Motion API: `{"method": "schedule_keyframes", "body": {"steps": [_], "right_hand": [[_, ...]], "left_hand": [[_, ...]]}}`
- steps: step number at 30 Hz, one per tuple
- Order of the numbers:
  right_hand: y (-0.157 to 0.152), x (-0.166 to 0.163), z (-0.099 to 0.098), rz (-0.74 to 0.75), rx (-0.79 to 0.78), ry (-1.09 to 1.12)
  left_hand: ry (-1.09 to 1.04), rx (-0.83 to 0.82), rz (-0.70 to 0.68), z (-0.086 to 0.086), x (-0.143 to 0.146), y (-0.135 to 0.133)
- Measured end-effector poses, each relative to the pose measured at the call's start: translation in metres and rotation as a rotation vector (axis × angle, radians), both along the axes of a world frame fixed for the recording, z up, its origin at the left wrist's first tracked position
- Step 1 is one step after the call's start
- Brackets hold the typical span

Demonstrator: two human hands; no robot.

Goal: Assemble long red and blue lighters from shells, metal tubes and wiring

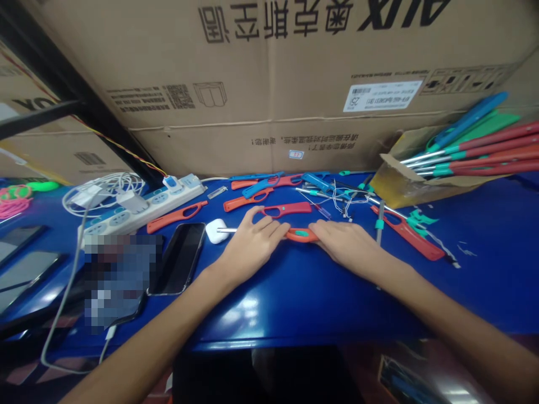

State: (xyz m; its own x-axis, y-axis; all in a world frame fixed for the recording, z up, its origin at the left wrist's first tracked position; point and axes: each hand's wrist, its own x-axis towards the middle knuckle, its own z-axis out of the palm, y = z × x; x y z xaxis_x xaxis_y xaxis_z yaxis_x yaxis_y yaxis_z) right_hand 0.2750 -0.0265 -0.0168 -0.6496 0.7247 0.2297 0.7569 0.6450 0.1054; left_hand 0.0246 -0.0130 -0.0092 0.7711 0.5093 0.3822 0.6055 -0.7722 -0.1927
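Note:
Both hands grip one orange utility lighter [301,235], held level just above the blue table. My left hand [255,242] is closed round its front part, and the metal tube sticks out to the left. Closed on the handle end is my right hand [347,247]. A green trigger shows between the hands; the rest of the handle is covered by fingers. Behind them lies a red lighter shell [290,210]. To the right, a red lighter handle [408,235] rests beside a metal tube with a green collar [379,224].
A cardboard box [396,177] of lighters stands at the right. Several blue and orange shells, tubes and wires lie along the back. At left are a power strip [147,207], a phone [179,258], a tablet-like device and a white earbud case [217,230]. Large cartons [269,67] wall the back.

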Motion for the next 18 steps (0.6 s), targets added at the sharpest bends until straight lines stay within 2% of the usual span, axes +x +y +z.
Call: {"method": "schedule_keyframes", "body": {"steps": [8,12,18], "right_hand": [[-0.007,-0.012,0.009,-0.045,-0.086,-0.008],[-0.011,-0.018,0.014,-0.124,-0.173,-0.112],[-0.011,-0.013,0.019,-0.148,-0.203,-0.1]], "left_hand": [[0.021,0.065,-0.018,0.0,0.006,-0.008],[0.014,0.042,-0.032,-0.002,0.014,-0.013],[-0.002,0.063,0.023,0.002,0.02,-0.014]]}}
